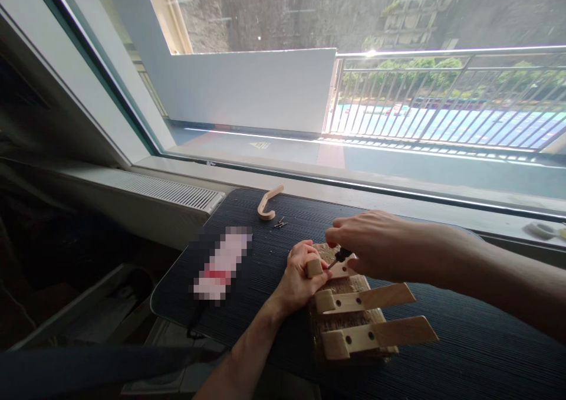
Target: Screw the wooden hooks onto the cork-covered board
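A rough brown wooden board point(349, 285) lies on the dark table with pale wooden hooks mounted across it. Two of these, the middle hook point(367, 298) and the near hook point(380, 335), each show two dark screw heads. My left hand point(300, 276) is closed around the curled end of the far hook point(315, 268), steadying it against the board. In my right hand point(375, 241) is a screwdriver point(343, 255) with a dark handle, tilted, its tip down at the far hook near my left fingertips. The screw under the tip is too small to make out.
On the black table point(260, 258) lie a loose wooden hook point(266, 204), several small screws point(280, 223) and a blurred pink-and-red item point(223, 264). A window sill point(354, 211) runs along the table's far side, with a white radiator point(177, 189) at the left.
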Tool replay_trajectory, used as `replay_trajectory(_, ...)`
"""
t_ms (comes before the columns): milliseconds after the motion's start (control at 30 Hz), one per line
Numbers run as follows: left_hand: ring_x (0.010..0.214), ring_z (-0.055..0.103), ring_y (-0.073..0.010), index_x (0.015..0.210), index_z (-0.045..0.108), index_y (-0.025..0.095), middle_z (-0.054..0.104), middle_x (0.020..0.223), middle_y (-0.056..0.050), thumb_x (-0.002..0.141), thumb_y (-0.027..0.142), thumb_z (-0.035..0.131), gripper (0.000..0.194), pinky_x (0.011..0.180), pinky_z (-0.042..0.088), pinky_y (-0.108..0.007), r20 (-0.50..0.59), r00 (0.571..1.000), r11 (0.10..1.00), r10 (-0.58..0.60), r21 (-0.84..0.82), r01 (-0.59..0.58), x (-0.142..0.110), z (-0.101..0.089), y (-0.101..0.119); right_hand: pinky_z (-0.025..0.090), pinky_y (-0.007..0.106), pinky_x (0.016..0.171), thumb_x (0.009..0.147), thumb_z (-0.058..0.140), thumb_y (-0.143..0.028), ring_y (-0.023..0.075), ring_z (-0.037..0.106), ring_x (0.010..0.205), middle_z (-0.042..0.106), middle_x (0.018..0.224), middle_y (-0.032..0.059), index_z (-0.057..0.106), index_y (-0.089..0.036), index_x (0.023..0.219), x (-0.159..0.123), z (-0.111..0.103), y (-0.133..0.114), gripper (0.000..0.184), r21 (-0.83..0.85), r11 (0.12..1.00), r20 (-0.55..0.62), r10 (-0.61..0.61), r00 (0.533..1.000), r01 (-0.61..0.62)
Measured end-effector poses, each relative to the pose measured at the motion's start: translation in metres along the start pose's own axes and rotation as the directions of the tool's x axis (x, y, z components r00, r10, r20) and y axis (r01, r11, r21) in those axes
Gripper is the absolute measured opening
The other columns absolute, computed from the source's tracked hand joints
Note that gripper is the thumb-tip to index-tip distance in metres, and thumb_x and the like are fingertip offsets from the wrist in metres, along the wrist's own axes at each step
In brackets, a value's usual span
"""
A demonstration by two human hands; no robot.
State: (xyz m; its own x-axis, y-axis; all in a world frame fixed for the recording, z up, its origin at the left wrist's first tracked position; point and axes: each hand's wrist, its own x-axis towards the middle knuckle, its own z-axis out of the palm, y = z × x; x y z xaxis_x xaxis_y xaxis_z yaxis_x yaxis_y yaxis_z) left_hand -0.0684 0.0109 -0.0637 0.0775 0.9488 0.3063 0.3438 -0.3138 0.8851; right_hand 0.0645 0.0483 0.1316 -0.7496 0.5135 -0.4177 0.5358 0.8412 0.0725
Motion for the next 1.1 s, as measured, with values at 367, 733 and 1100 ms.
replay_trajectory(367,0.116,0.043,-0.0239,0.073,0.063,0.02,0.057,0.091,-0.004,0.07,0.018,0.069,0.007,0.103,0.029,-0.041,-0.006,1.0,1.0,0.009,0.003,-0.009,0.001,0.0,-0.002,0.023,0.027,0.048,0.083,0.044,-0.018,0.0134,0.051,0.055,0.061,0.066,0.0053,0.063,-0.015,0.071,0.014,0.012,0.001,0.024,-0.059,0.995,-0.059,0.082,0.995,-0.085)
replay_trajectory(733,0.114,0.044,-0.0234,0.072,0.063,0.02,0.057,0.089,-0.004,0.071,0.019,0.068,0.006,0.102,0.031,-0.041,-0.011,1.0,1.0,0.019,0.007,-0.019,0.001,0.001,-0.003,0.032,0.025,0.057,0.075,0.051,-0.005,0.013,0.053,0.066,0.062,0.081,0.0044,0.064,-0.015,0.077,-0.003,0.001,-0.001,0.017,0.0,1.0,-0.022,0.015,1.0,-0.015)
replay_trajectory(1100,0.115,0.044,-0.0235,0.071,0.061,0.02,0.057,0.09,-0.005,0.072,0.021,0.068,0.006,0.103,0.03,-0.041,-0.009,1.0,1.0,0.017,0.018,-0.017,0.001,0.0,-0.001,0.031,0.023,0.055,0.07,0.053,-0.003,0.0125,0.051,0.066,0.061,0.079,0.0044,0.065,-0.014,0.085,0.0,-0.003,0.002,0.022,0.046,0.996,-0.087,-0.072,0.994,0.076)
